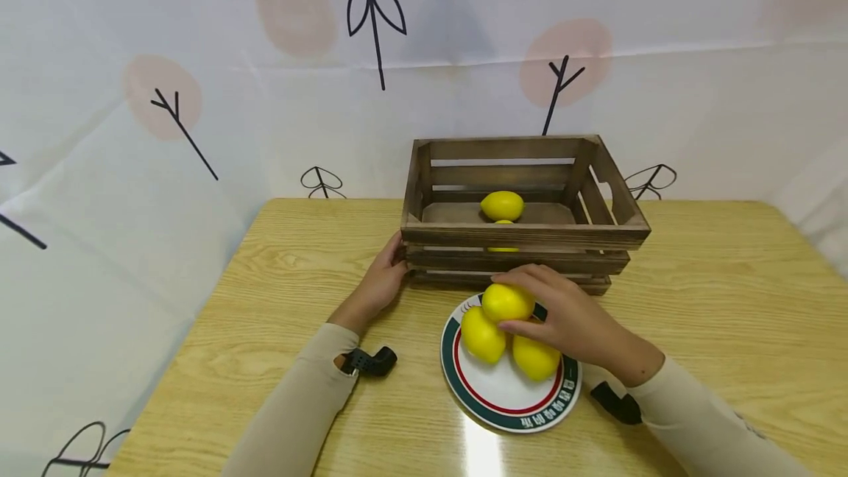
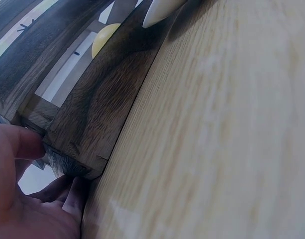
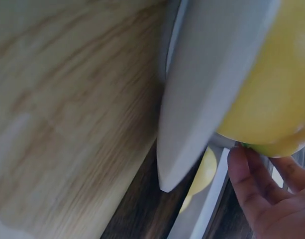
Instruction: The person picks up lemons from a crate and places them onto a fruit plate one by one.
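My right hand [image 1: 563,315] grips a yellow lemon [image 1: 507,303] between thumb and fingers, over the far part of a round plate [image 1: 493,392]. Two more lemons lie on that plate, a left one [image 1: 483,336] and a right one [image 1: 535,358], both close against the held one. At the slatted wooden crate [image 1: 517,262], my left hand [image 1: 380,282] holds the lower front left corner, thumb and fingers around the wood [image 2: 87,119]. Inside the crate sits a lemon [image 1: 501,206]; another shows partly through the front slats.
The crate stands at the back of the wooden table [image 1: 305,241], just behind the plate. A white patterned cloth [image 1: 430,94] hangs behind the table and along its left side. Dark wrist cameras sit on both sleeves.
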A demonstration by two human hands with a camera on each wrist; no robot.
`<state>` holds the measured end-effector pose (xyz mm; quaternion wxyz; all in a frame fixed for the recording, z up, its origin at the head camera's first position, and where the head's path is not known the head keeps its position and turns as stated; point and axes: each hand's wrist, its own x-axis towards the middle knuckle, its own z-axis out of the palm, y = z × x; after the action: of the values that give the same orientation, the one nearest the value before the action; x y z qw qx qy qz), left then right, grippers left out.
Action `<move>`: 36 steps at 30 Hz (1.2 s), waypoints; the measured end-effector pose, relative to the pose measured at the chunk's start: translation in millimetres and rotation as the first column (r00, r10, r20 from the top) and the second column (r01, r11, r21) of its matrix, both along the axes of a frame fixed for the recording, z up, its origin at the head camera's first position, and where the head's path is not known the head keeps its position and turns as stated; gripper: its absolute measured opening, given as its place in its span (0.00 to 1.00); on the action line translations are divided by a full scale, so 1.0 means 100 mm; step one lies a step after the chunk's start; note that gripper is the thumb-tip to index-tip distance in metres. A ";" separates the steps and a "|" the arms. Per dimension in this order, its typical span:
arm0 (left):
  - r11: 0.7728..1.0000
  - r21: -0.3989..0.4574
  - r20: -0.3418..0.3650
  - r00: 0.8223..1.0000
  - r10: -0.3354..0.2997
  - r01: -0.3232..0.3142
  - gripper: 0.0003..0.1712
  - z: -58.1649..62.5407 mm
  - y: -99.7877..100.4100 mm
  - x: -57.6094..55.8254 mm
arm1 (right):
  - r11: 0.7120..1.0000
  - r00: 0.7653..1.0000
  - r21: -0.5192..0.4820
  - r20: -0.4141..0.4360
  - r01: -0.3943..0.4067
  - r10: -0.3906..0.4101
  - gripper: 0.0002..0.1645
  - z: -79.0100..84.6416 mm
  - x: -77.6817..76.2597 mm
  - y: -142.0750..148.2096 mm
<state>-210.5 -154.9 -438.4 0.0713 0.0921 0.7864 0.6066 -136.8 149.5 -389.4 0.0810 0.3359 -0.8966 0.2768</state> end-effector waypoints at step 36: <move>1.000 0.030 -0.001 1.000 -0.008 0.008 0.39 -0.02 -0.01 -0.02 | 0.995 0.978 0.102 0.210 -0.012 -0.010 0.33 -0.05 0.01 -0.03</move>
<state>-212.3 -155.8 -440.6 0.0720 0.0966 0.7768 0.6181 -135.6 146.9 -393.9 -0.0319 0.3091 -0.9130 0.2643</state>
